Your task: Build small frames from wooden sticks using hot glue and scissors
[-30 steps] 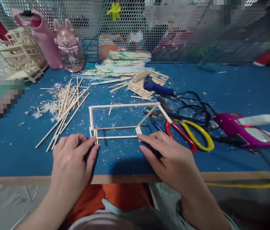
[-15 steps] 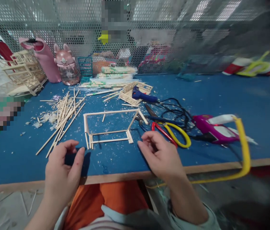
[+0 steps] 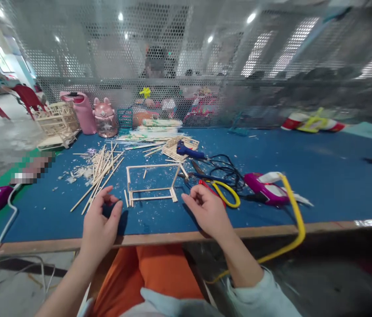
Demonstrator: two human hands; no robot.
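The stick frame (image 3: pixel 151 189) stood just right of the loose sticks (image 3: pixel 100 169). My left hand (image 3: pixel 102 220) and right hand (image 3: pixel 207 209) were loosely curled, both empty. I judged it light, stiff but fragile, best pinched gently at its corner posts.

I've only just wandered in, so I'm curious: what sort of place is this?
Probably a craft workshop: loose wooden sticks, a stick frame and a corded blue tool lie on the worktable.
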